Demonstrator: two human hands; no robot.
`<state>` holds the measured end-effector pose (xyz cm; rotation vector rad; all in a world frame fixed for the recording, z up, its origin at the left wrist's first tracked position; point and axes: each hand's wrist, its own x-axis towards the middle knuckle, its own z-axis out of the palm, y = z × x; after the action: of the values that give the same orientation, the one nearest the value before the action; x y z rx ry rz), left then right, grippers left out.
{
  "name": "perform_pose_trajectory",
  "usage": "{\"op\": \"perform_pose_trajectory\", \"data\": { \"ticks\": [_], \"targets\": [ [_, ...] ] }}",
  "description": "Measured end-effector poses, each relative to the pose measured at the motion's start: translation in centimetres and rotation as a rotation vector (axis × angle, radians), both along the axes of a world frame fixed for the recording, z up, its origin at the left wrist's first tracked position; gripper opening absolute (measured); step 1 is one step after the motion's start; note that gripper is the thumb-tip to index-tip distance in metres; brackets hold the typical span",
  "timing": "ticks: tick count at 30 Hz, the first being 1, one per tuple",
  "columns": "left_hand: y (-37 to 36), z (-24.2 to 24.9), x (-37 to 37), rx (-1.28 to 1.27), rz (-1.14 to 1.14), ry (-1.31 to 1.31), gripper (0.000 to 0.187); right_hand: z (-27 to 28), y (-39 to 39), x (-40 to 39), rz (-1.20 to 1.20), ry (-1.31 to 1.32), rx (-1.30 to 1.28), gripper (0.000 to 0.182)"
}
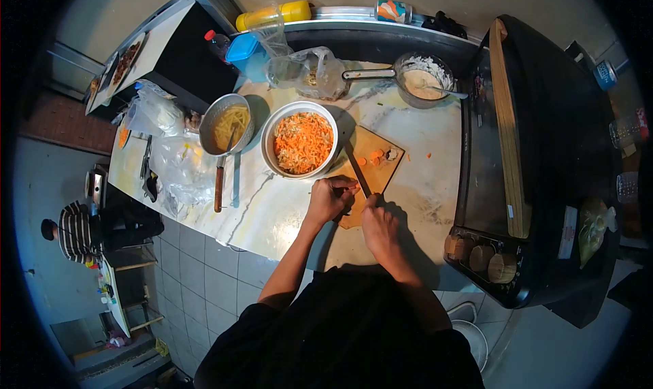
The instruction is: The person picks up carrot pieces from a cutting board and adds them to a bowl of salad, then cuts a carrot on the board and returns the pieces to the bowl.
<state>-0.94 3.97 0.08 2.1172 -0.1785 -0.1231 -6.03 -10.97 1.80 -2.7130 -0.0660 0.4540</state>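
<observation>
My right hand (380,230) is closed round the handle of a knife (358,171), whose blade points away over a wooden cutting board (381,144). Beside the blade, the fingers of my left hand (330,200) pinch a piece of carrot (354,187) against the board. Carrot pieces (375,157) and a small pale lump (392,155) lie on the board's far part. Left of the board is a white pot (270,146) filled with shredded carrot mix (303,142).
A strainer (228,123) of yellow strips and plastic bags (180,168) stand left. Behind are a blue-lidded container (242,49) and a pan of batter (420,83). A black oven (544,144) borders the right. Another person (76,231) sits far left.
</observation>
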Motion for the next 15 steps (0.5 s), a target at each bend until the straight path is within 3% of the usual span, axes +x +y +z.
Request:
{"op": "perform_pose_trajectory", "data": {
  "ticks": [15],
  "targets": [
    [0.0,-0.2,0.0,0.024,0.034,0.008,0.017,-1.1,-2.1,0.8,-0.032,0.002,0.184,0.037]
  ]
}}
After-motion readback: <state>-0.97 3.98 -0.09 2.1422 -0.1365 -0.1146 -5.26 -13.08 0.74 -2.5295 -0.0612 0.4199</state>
